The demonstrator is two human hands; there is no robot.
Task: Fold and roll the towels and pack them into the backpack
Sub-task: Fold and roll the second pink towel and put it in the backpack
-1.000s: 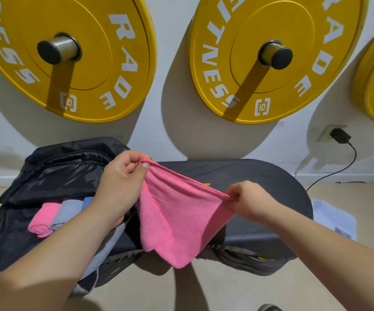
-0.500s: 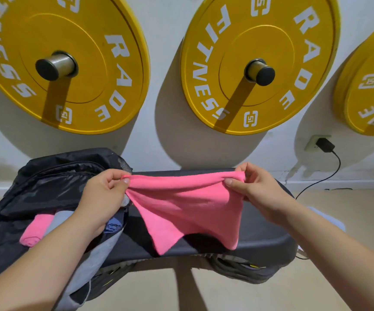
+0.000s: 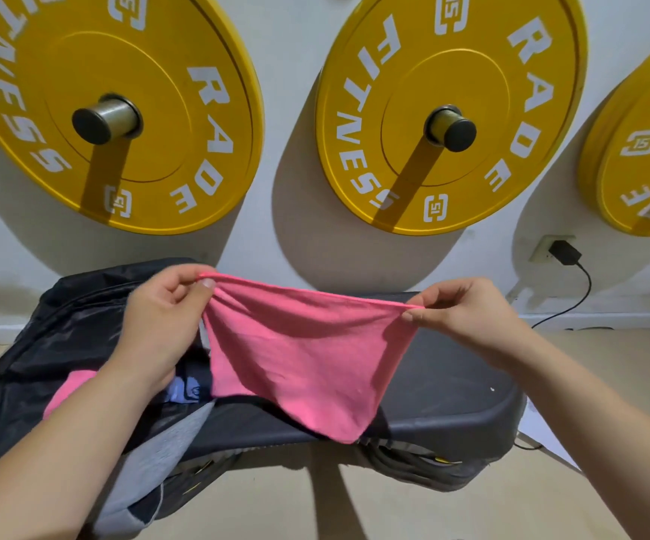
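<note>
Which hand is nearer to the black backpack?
Left. The left hand pinches the pink cloth towel directly over the open black fabric backpack. The right hand pinches the towel's other corner over the dark padded bench, away from the backpack.

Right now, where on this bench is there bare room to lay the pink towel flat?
Bare: the right half of the bench pad, between the hanging pink towel and the pad's rounded right end, below your right hand. Crowded: the left end, where the open backpack holds a pink roll and grey cloth spills out under your left hand.
</note>
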